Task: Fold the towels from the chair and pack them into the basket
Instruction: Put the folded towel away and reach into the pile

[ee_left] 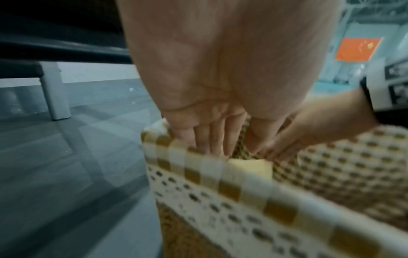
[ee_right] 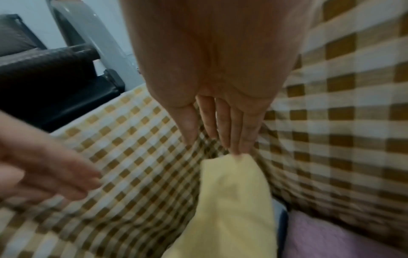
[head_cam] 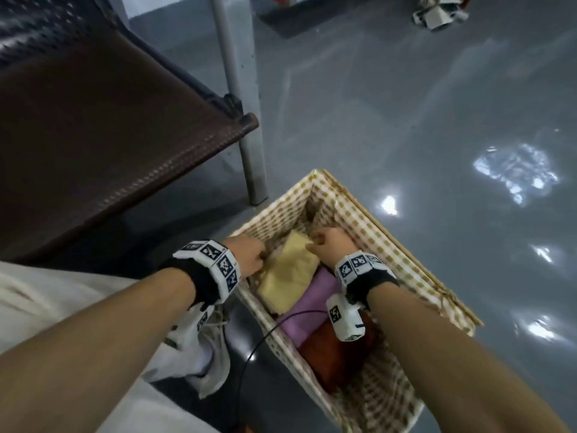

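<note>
A wicker basket (head_cam: 406, 245) with a checked lining stands on the floor. In it lie a folded yellow towel (head_cam: 290, 273), a purple towel (head_cam: 312, 307) and a red-brown towel (head_cam: 331, 354). My left hand (head_cam: 260, 260) reaches in by the left rim beside the yellow towel, its fingers (ee_left: 212, 139) straight and holding nothing. My right hand (head_cam: 315, 242) is at the towel's far end. In the right wrist view its straight fingertips (ee_right: 238, 148) touch the top corner of the yellow towel (ee_right: 232, 200).
A dark brown woven chair (head_cam: 93, 135) with a grey leg (head_cam: 249, 151) stands left of the basket, its seat bare. My white shoe (head_cam: 203, 354) and a black cable (head_cam: 259, 345) lie by the basket's near left side. Glossy grey floor spreads to the right.
</note>
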A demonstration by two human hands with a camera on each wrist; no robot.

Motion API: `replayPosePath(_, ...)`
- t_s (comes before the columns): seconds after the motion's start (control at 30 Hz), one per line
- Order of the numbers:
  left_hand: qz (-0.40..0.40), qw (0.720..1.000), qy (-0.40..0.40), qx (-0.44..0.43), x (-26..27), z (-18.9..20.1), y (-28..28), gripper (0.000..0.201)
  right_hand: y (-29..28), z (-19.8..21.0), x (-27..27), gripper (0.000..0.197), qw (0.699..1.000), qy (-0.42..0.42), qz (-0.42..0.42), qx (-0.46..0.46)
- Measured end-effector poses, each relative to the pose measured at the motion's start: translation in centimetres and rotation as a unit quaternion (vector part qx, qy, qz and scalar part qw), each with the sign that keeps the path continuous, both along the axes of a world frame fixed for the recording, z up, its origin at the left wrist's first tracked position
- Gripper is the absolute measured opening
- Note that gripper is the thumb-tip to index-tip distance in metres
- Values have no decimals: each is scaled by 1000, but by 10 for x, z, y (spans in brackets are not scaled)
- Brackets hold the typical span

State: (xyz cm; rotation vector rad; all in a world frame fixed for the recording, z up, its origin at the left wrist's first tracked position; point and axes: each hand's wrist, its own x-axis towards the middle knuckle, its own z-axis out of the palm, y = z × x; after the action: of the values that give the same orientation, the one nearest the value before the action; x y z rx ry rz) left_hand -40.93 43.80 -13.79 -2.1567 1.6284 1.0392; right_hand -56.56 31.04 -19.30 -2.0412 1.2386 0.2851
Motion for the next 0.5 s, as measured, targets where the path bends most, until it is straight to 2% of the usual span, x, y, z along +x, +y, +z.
replayPosePath(0.1, 42, 997, 33, -63, 7, 25, 3, 30, 5, 17, 6, 28, 999, -2, 25, -33)
replayPosePath(0.2, 71, 991, 60, -99, 24, 60, 12, 29, 9, 58, 21, 20, 994, -54, 65, -71)
replayPosePath(0.27, 76, 985, 63, -140, 40, 92, 23, 26, 13, 93, 39, 20, 986, -84, 97, -102)
replayPosePath(0.37, 105, 966, 26, -234, 68, 150, 49, 21, 26, 153, 77, 20, 972, -99, 165, -137)
replayPosePath(0.5, 174, 927, -8, -333, 105, 226, 100, 17, 62, 235, 139, 18, 931, -160, 264, -196)
